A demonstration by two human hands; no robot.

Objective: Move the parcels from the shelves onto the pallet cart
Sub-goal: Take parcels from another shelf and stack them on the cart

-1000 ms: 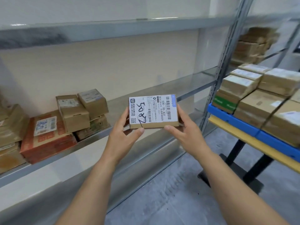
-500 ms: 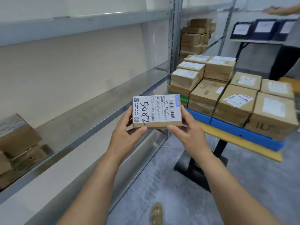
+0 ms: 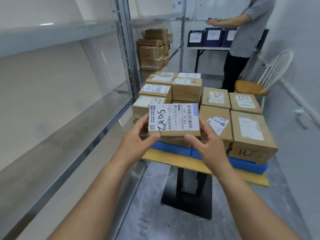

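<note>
Small parcel [image 3: 174, 119] held in both hands, in the air just in front of the loaded pallet cart [image 3: 190, 164].

Left hand [image 3: 138, 142] grips its left edge and right hand [image 3: 207, 144] its right edge. Thumbs are on the near side, other fingers hidden behind it. Label faces up, "5082" in marker. The cart carries stacked boxes [image 3: 249, 134] on a blue pallet [image 3: 245, 166]; the held parcel hides part of the near-left stack. Metal shelves [image 3: 69, 129] run along the left, with more boxes piled in the far bay [image 3: 152, 47]. A second person [image 3: 245, 32] stands behind the cart at a table with dark bins [image 3: 213, 37], head cut off by the frame. White chair [image 3: 270, 73] at right. Small print on the labels is too blurred to read. Only a black foot shows under the cart deck.
</note>
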